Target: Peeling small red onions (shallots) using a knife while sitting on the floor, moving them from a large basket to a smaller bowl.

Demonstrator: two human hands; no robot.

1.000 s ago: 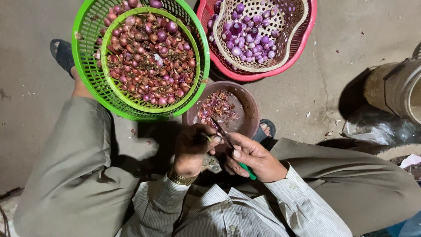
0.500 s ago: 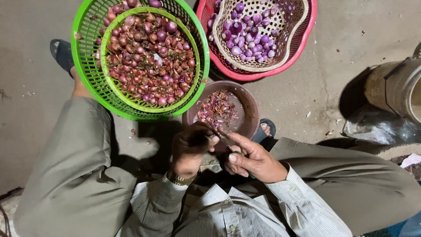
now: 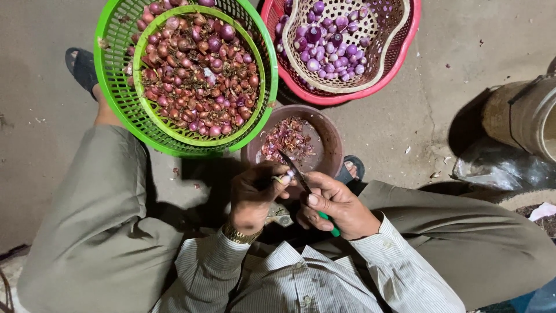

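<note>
Now the knife point(image 3: 293, 169) blade meets the shallot point(image 3: 285, 177) again.

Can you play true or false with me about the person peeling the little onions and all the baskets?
1. The right hand holds a small knife with a green handle. True.
2. The left hand is empty. False: its fingertips pinch a small shallot against the blade.
3. The green plastic basket holds unpeeled reddish-brown shallots. True.
4. The peeled purple shallots lie in the round brown bowl. False: they lie in a cream woven basket set inside a red plastic basket; the bowl holds peelings.
5. The person wears a gold-coloured watch on the left wrist. True.
</note>
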